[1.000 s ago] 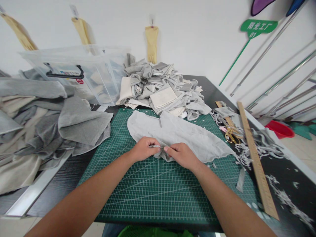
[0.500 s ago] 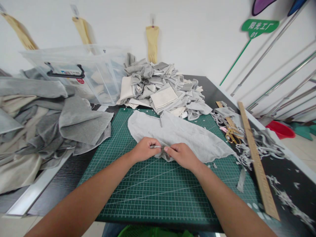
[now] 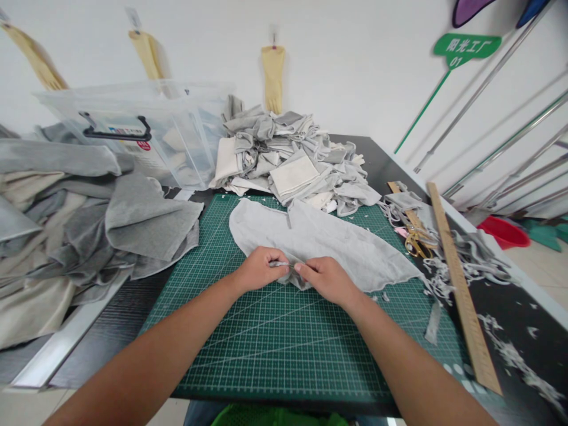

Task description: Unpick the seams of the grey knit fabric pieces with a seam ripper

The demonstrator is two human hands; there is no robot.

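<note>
Light grey fabric piece (image 3: 319, 239), wrinkled, curved edge, flat on cutting mat (image 3: 275, 349); left hand (image 3: 260, 267) and right hand (image 3: 326, 277) fingers pinch its near hem.

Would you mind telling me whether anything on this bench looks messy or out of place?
Yes: pale fabric trimmings are scattered over the dark table right of the cutting mat, around the wooden ruler and scissors.

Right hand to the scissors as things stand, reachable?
Probably yes. The scissors lie in the open to the right of the cloth, with only scraps around them. But the right hand is pinching the cloth edge with the left hand, so it must let go first.
</note>
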